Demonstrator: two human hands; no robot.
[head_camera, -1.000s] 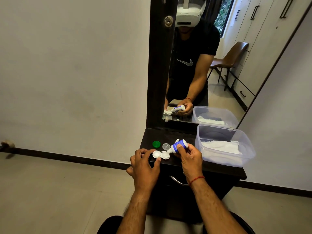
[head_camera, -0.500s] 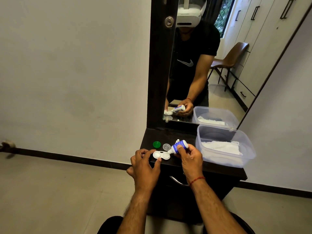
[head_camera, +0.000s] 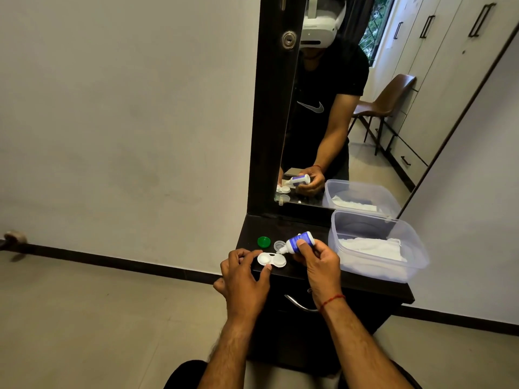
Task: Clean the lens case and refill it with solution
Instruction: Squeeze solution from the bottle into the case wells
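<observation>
Clear plastic tub [head_camera: 336,234] sits at the right of the dark bench [head_camera: 280,226]; the mirror [head_camera: 438,80] behind reflects a brown chair [head_camera: 390,94].

white lens case [head_camera: 271,260], blue-white bottle [head_camera: 298,242], green cap [head_camera: 263,241]

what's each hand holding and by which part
The right hand grips the solution bottle round its blue body, nozzle tipped toward the lens case. The left hand pinches the lens case at its left end, thumb on the near edge.
</observation>
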